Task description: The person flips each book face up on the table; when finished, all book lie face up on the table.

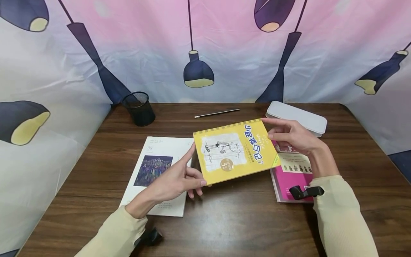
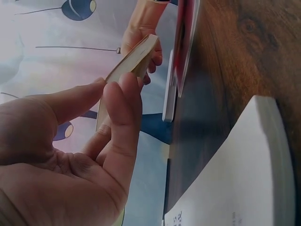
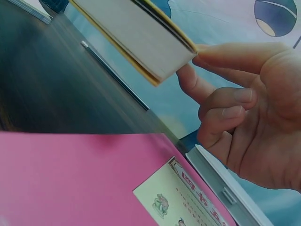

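Both of my hands hold a yellow comic-style book (image 1: 236, 151) up over the middle of the table, its cover tilted and facing me. My left hand (image 1: 174, 180) pinches its lower left edge between thumb and fingers. At the opposite end, my right hand (image 1: 293, 137) grips the right edge by the upper corner. The left wrist view shows the book's page block (image 2: 127, 68) beyond the left fingertips. In the right wrist view, thumb and fingertips press on one corner, while the other fingers curl in. Below the right hand lies a pink book (image 1: 292, 187), partly covered by it.
A white book (image 1: 174, 148) with a dark picture lies flat under my left forearm. At the back stand a black mesh pen holder (image 1: 142, 113) and, to the right, a white case (image 1: 298, 116). Between them lies a pencil (image 1: 217, 113). A lamp-patterned curtain (image 1: 154, 43) rises behind the table.
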`<state>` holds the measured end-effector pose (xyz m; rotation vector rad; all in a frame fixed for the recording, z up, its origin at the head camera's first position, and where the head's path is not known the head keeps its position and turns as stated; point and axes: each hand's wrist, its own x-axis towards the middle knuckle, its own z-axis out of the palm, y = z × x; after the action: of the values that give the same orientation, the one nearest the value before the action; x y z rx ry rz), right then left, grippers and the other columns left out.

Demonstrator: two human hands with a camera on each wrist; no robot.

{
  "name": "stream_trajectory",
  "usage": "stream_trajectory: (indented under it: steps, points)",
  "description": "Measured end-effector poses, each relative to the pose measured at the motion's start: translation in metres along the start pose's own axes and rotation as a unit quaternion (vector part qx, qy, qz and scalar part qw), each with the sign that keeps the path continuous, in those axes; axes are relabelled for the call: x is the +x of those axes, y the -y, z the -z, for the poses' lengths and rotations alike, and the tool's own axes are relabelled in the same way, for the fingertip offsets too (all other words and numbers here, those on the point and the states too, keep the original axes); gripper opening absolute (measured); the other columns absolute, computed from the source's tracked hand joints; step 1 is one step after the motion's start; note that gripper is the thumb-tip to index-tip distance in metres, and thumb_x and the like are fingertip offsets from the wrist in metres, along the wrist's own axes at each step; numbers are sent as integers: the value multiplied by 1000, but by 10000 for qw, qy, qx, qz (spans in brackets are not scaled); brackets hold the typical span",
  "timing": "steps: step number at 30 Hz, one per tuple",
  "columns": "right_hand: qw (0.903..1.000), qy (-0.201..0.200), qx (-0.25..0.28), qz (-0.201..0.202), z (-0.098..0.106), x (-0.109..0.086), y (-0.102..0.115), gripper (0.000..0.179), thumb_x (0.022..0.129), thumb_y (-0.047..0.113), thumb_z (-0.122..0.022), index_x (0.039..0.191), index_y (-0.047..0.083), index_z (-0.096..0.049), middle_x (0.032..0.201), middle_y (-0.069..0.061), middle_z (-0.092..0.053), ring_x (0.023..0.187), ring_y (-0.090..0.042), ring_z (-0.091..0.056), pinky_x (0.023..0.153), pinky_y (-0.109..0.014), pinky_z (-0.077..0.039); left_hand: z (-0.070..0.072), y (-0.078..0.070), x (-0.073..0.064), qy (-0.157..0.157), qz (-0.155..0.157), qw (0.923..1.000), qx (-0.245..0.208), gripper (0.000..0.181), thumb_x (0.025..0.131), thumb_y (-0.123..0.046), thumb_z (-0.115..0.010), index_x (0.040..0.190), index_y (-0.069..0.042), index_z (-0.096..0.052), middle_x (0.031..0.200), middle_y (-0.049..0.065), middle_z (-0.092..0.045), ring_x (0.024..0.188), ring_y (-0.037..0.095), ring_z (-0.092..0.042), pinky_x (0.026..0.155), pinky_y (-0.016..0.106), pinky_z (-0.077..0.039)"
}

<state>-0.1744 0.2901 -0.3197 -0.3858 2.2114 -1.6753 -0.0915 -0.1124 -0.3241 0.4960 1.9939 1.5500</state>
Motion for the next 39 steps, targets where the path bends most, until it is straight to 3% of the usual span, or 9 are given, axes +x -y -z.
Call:
stream_trajectory:
  steps: [9, 16, 24, 39]
  points:
    - [9994, 18, -149, -325, -2, 4, -5, 65, 102, 5, -66, 162, 6, -41, 101, -4, -76, 56, -13, -45, 50, -26, -35, -9, 5, 3, -73, 145, 9997, 175, 115, 101, -13, -72, 166, -24, 22, 99, 20, -79, 76, 32, -75, 63, 40, -61]
    - [9982, 76, -369, -472, -5, 8, -12, 65, 102, 6, -67, 162, 7, -43, 103, -6, -73, 61, -14, -47, 53, -24, -38, -16, 10, 6, -148, 326, 9993, 117, 113, 101, -8, -67, 166, -22, 25, 96, 17, -80, 71, 20, -72, 61, 36, -60]
    - [9956, 240, -593, -690, -6, 13, -19, 64, 103, 7, -65, 162, 10, -42, 111, -12, -70, 58, -13, -42, 53, -24, -37, -25, 15, 6, -265, 538, 9982, 79, 113, 100, -4, -66, 165, -16, 26, 92, 14, -80, 67, 19, -71, 59, 36, -60]
    - [9928, 149, -789, -891, -12, 19, -25, 62, 99, 9, -71, 158, 10, -50, 104, -12, -67, 55, -12, -39, 50, -23, -34, -30, 23, 7, -393, 762, 9963, -73, 115, 99, -3, -69, 165, -12, 25, 87, 13, -80, 62, 17, -70, 60, 39, -62]
